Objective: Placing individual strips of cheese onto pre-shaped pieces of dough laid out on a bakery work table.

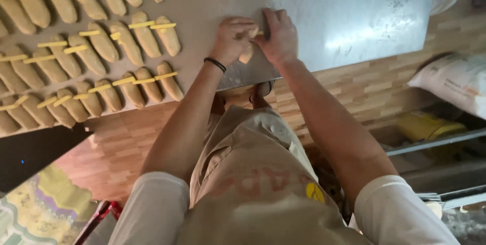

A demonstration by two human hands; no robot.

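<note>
Both hands, left [232, 39] and right [278, 36], pressed together around a dough piece [246, 52] on the desk [354, 17]; even pressure from both palms should match the shaped loaves [101, 47] to their left.

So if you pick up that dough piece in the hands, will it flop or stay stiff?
The dough piece would probably flop a bit: the left hand and right hand squeeze it into shape. It looks light, being small between the palms. It likely won't slide much, since the shaped rolls lie in tidy rows on the metal table.
</note>
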